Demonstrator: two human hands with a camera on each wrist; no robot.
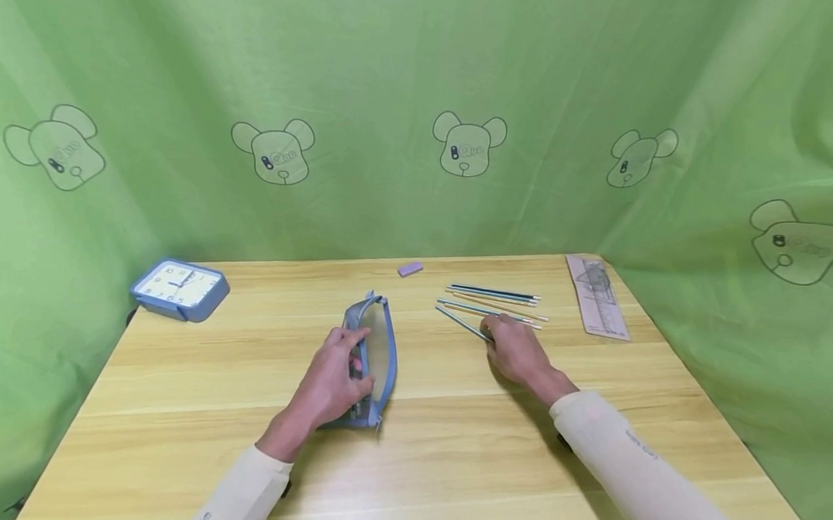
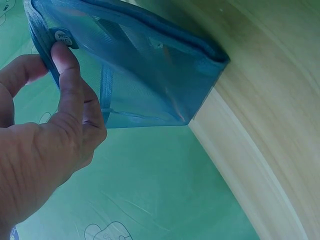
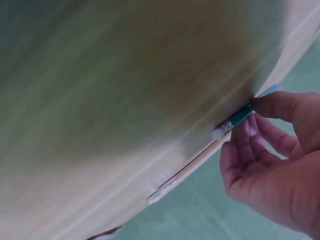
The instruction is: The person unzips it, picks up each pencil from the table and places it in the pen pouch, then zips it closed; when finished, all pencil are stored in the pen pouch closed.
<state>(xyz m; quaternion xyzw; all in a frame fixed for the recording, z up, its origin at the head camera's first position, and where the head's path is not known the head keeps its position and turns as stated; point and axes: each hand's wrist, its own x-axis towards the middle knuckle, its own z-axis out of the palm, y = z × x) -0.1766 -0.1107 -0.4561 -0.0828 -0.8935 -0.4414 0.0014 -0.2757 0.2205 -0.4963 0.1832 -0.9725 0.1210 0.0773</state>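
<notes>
My left hand (image 1: 329, 382) grips the near edge of a blue mesh pencil case (image 1: 391, 360), whose zipped mouth gapes toward the right. In the left wrist view, thumb and fingers pinch the rim of the pencil case (image 2: 145, 70) by a small round label. My right hand (image 1: 520, 356) pinches a teal pencil (image 1: 459, 321) at the near side of a spread of pencils. The right wrist view shows that pencil (image 3: 241, 117) between thumb and fingers, its eraser end jutting out. Several other pencils (image 1: 492, 296), dark, teal and yellow, lie just beyond the right hand.
A blue clock (image 1: 181, 288) stands at the table's far left. Near the back edge lies a purple eraser (image 1: 411, 269). A ruler set on a pink card (image 1: 599, 299) lies at the far right. Green curtains (image 1: 397, 73) surround the wooden table (image 1: 195, 374).
</notes>
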